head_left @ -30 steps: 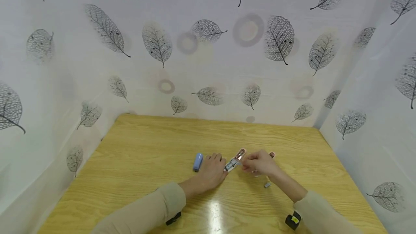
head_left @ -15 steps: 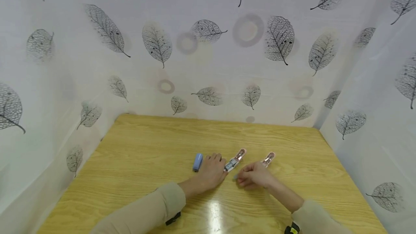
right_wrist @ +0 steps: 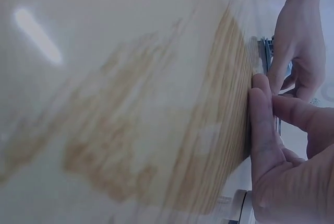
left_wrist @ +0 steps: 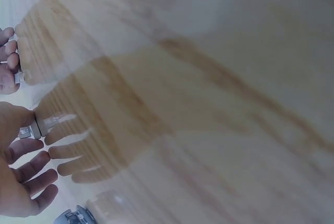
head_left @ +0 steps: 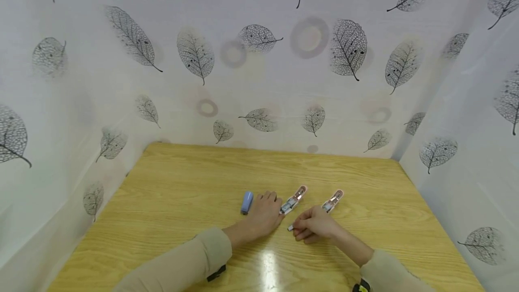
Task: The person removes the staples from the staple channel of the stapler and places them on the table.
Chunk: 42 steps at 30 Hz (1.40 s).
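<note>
My left hand [head_left: 265, 215] lies low on the table, its thumb and index finger pinching the near end of a small pink-and-clear stapler [head_left: 293, 199] with metal parts inside. In the left wrist view the stapler's grey end [left_wrist: 37, 128] shows between them. To the right, my right hand [head_left: 314, 225] pinches a small grey strip of staples [head_left: 290, 227] just above the table, its end poking out leftward. A second, similar stapler [head_left: 333, 200] lies beyond the right hand, its near end partly hidden. Left of the left hand lies a blue stapler-like thing [head_left: 247, 202].
Everything lies on a wood-grain table [head_left: 194, 175]. A pale cloth with leaf prints [head_left: 259, 80] encloses its back and sides. Dark camera straps [head_left: 362, 286] show at the wrists.
My right hand has drawn back from beside the first stapler toward the near side. The grey strip, earlier loose on the table, is now in its fingers. The left hand stays put.
</note>
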Each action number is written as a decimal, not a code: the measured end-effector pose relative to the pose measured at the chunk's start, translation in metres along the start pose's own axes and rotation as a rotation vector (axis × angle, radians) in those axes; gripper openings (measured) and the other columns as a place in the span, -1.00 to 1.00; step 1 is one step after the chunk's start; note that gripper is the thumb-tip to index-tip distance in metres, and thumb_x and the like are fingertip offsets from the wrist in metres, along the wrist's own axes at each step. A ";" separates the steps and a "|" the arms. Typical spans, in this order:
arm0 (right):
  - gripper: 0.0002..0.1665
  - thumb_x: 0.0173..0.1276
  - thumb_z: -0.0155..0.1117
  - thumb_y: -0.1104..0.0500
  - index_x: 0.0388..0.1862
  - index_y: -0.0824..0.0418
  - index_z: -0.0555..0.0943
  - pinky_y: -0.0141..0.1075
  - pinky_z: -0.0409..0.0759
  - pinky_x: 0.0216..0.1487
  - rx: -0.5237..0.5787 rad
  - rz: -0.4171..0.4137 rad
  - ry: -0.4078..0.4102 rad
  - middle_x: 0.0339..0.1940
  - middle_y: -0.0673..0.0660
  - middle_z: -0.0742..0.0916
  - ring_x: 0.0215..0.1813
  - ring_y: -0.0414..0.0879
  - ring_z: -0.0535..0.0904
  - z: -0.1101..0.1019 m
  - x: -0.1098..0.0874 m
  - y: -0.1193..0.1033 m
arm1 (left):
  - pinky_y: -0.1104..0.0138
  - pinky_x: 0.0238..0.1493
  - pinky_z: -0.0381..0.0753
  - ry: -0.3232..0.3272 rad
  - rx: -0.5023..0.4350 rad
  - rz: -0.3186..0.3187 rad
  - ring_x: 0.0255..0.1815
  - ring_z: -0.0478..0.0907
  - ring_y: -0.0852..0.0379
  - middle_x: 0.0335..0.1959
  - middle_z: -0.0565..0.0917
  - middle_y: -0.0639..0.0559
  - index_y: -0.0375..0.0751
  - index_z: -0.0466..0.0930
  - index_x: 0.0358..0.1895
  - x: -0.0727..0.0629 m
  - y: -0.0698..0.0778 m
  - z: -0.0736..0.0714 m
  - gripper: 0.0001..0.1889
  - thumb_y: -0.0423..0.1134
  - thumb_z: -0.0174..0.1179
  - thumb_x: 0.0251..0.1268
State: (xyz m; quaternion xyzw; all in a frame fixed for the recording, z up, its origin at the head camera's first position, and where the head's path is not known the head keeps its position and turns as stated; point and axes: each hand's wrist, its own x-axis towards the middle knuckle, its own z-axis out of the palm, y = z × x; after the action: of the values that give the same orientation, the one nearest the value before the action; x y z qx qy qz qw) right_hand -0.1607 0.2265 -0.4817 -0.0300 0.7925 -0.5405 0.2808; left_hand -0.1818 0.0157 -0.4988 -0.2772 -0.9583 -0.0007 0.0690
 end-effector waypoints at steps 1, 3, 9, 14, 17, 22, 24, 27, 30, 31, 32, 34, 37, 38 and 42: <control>-0.74 0.51 0.32 0.20 -0.09 0.43 0.75 -0.31 0.75 -0.38 -0.005 0.004 0.001 -0.37 0.12 0.87 -0.39 -0.19 0.81 0.000 0.000 0.000 | 0.31 -0.08 0.58 0.000 0.000 0.000 -0.15 0.53 0.18 -0.19 0.61 0.10 -0.07 0.65 -0.03 0.000 0.000 0.000 -0.63 0.17 0.28 0.46; -0.74 0.50 0.34 0.20 -0.10 0.42 0.75 -0.31 0.76 -0.38 -0.013 0.010 0.003 -0.38 0.11 0.87 -0.40 -0.19 0.81 0.000 0.001 0.000 | 0.31 -0.08 0.58 0.000 -0.001 -0.001 -0.14 0.53 0.17 -0.19 0.61 0.10 -0.07 0.65 -0.03 0.000 0.000 0.001 -0.63 0.17 0.29 0.46; -0.76 0.48 0.37 0.19 -0.12 0.40 0.76 -0.33 0.76 -0.38 -0.016 0.022 0.010 -0.42 0.06 0.86 -0.42 -0.20 0.80 -0.001 0.001 -0.001 | 0.31 -0.09 0.57 -0.010 -0.023 -0.010 -0.16 0.51 0.18 -0.20 0.59 0.10 -0.07 0.64 -0.04 0.001 0.000 0.000 -0.63 0.16 0.28 0.47; -0.75 0.47 0.38 0.21 -0.11 0.42 0.76 -0.31 0.77 -0.36 -0.016 -0.002 0.021 -0.40 0.10 0.86 -0.41 -0.20 0.79 -0.003 0.000 -0.003 | 0.31 -0.11 0.55 -0.008 -0.075 -0.015 -0.21 0.47 0.19 -0.25 0.57 0.11 -0.07 0.63 -0.11 0.001 -0.003 -0.002 -0.65 0.15 0.30 0.44; -0.73 0.47 0.36 0.23 -0.08 0.46 0.74 -0.27 0.79 -0.29 -0.023 -0.052 0.024 -0.34 0.19 0.87 -0.38 -0.16 0.81 -0.005 -0.001 -0.006 | 0.30 -0.09 0.57 -0.006 -0.084 -0.004 -0.19 0.49 0.17 -0.25 0.59 0.09 -0.09 0.63 -0.13 0.000 -0.006 -0.005 -0.62 0.17 0.30 0.43; -0.70 0.48 0.35 0.24 -0.07 0.54 0.71 -0.24 0.81 -0.23 -0.069 -0.167 0.065 -0.25 0.34 0.86 -0.28 0.01 0.85 -0.008 -0.002 -0.017 | 0.22 0.09 0.66 -0.017 -0.092 0.027 -0.04 0.58 0.11 -0.13 0.65 0.05 -0.14 0.65 0.00 -0.006 -0.021 -0.014 -0.54 0.22 0.24 0.47; -0.69 0.48 0.36 0.23 -0.08 0.53 0.71 -0.26 0.80 -0.24 -0.092 -0.201 0.093 -0.25 0.34 0.85 -0.27 0.04 0.85 -0.007 -0.001 -0.023 | 0.17 0.20 0.65 -0.003 -0.109 0.042 0.05 0.60 0.08 -0.05 0.67 0.03 -0.13 0.66 0.05 -0.008 -0.031 -0.020 -0.54 0.21 0.23 0.49; -0.69 0.47 0.37 0.22 -0.08 0.52 0.71 -0.31 0.77 -0.28 -0.116 -0.253 0.133 -0.25 0.33 0.83 -0.30 -0.02 0.82 -0.003 0.001 -0.029 | 0.10 0.28 0.63 0.040 -0.155 0.070 0.14 0.61 0.02 0.02 0.70 0.00 -0.13 0.67 0.03 -0.012 -0.051 -0.028 -0.59 0.15 0.27 0.48; -0.72 0.45 0.39 0.22 -0.09 0.47 0.73 -0.36 0.75 -0.33 -0.162 -0.314 0.187 -0.26 0.29 0.82 -0.34 -0.11 0.78 0.005 0.005 -0.034 | 0.05 0.28 0.64 0.086 -0.188 0.103 0.16 0.63 -0.05 0.03 0.72 -0.05 -0.14 0.68 -0.01 -0.018 -0.072 -0.035 -0.64 0.09 0.31 0.46; -0.74 0.44 0.41 0.21 -0.10 0.44 0.74 -0.38 0.73 -0.36 -0.185 -0.335 0.208 -0.27 0.28 0.82 -0.36 -0.13 0.76 0.008 0.007 -0.035 | 0.04 0.26 0.64 0.095 -0.195 0.114 0.16 0.63 -0.06 0.03 0.72 -0.06 -0.15 0.68 -0.02 -0.020 -0.078 -0.036 -0.65 0.08 0.31 0.46; -0.75 0.43 0.42 0.21 -0.11 0.41 0.76 -0.39 0.72 -0.37 -0.208 -0.359 0.226 -0.28 0.26 0.83 -0.38 -0.13 0.76 0.011 0.010 -0.036 | 0.04 0.23 0.66 0.103 -0.201 0.124 0.14 0.64 -0.07 0.01 0.73 -0.06 -0.15 0.68 -0.02 -0.022 -0.085 -0.039 -0.66 0.06 0.31 0.46; -0.79 0.41 0.43 0.21 -0.14 0.37 0.78 -0.42 0.69 -0.39 -0.237 -0.394 0.252 -0.30 0.24 0.83 -0.40 -0.09 0.76 0.019 0.014 -0.038 | 0.03 0.18 0.67 0.112 -0.210 0.142 0.10 0.65 -0.08 -0.02 0.73 -0.07 -0.16 0.69 -0.04 -0.026 -0.096 -0.042 -0.69 0.03 0.31 0.47; -0.82 0.41 0.44 0.21 -0.16 0.34 0.78 -0.45 0.67 -0.40 -0.277 -0.442 0.277 -0.33 0.21 0.84 -0.41 -0.05 0.77 0.032 0.021 -0.043 | 0.04 0.12 0.67 0.112 -0.198 0.162 0.05 0.64 -0.06 -0.04 0.72 -0.05 -0.14 0.70 -0.03 -0.031 -0.112 -0.045 -0.73 -0.02 0.28 0.50; -0.82 0.41 0.45 0.21 -0.17 0.34 0.79 -0.45 0.67 -0.40 -0.285 -0.452 0.283 -0.33 0.20 0.84 -0.41 -0.05 0.77 0.037 0.023 -0.045 | 0.03 0.12 0.67 0.109 -0.203 0.163 0.05 0.63 -0.06 -0.04 0.72 -0.05 -0.14 0.71 -0.02 -0.032 -0.116 -0.046 -0.75 -0.03 0.28 0.50; -0.85 0.41 0.45 0.18 -0.21 0.28 0.79 -0.45 0.65 -0.42 -0.344 -0.462 0.300 -0.34 0.14 0.85 -0.43 -0.16 0.74 0.055 0.034 -0.052 | 0.00 0.22 0.64 0.089 -0.194 0.157 0.10 0.62 -0.05 -0.03 0.70 -0.03 -0.11 0.71 0.03 -0.036 -0.131 -0.045 -0.76 -0.06 0.27 0.51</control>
State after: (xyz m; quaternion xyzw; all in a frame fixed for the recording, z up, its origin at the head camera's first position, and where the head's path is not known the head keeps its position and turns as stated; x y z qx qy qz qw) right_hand -0.1760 0.1472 -0.4643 -0.1759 0.8771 -0.4464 0.0215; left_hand -0.2154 -0.1159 -0.4539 -0.3564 -0.9251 -0.1003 0.0843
